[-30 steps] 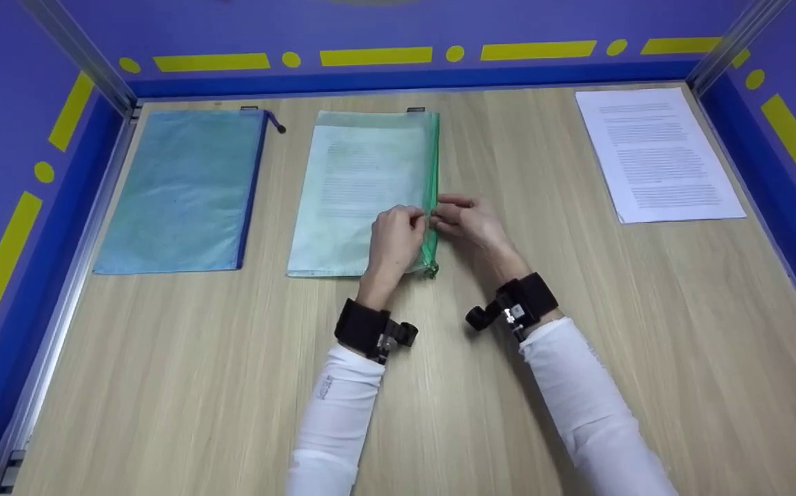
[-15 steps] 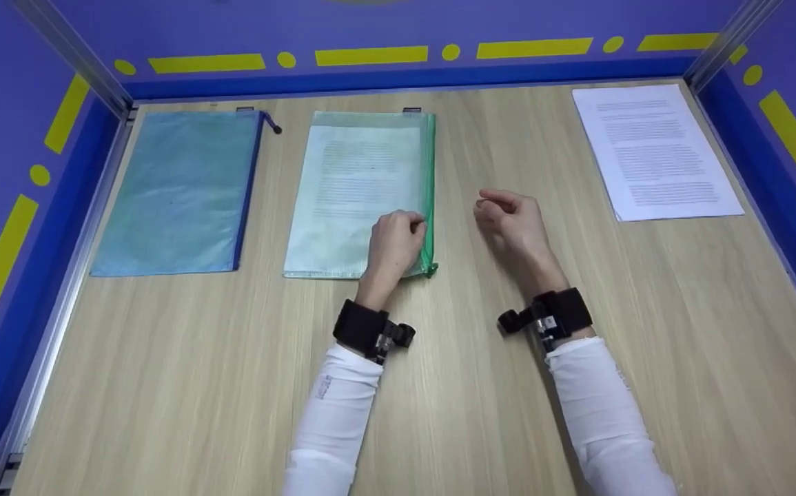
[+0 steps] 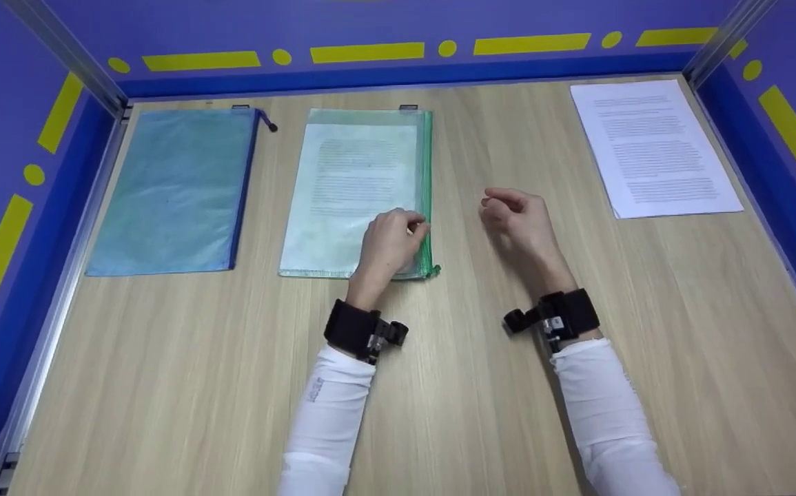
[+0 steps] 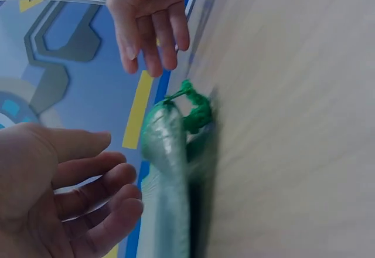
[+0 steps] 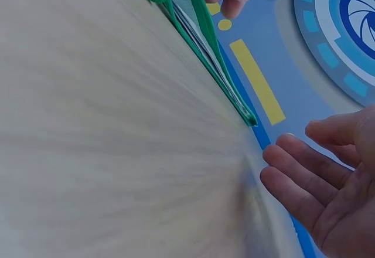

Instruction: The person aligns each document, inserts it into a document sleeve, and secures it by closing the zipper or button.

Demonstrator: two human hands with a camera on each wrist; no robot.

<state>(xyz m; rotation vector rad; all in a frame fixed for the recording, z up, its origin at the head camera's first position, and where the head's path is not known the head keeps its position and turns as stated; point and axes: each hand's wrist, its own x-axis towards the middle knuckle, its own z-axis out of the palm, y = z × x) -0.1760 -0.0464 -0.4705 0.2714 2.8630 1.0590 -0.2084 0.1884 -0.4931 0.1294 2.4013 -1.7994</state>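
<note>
A translucent green zip pouch (image 3: 308,248) lies in the middle of the table, with printed sheets (image 3: 353,176) showing through it. My left hand (image 3: 392,238) hovers over its lower right part, fingers loosely bent around nothing, as the left wrist view shows. To the right of the pouch, my right hand (image 3: 522,217) hangs above the table with relaxed fingers and holds nothing. In the right wrist view the pouch's green zip edges (image 5: 214,41) stand parted, with paper edges between them. A knotted green cord (image 4: 198,111) hangs at the pouch's near corner.
A blue zip pouch (image 3: 170,193) with a dark zip pull (image 3: 268,121) lies at the left. Printed paper (image 3: 656,148) lies at the far right. Blue panels (image 3: 398,41) with yellow marks border the wooden table (image 3: 466,386).
My right hand has let go of the green zip edge and moved right, away from the pouch. The left hand's fingers have loosened from the edge, staying over the pouch.
</note>
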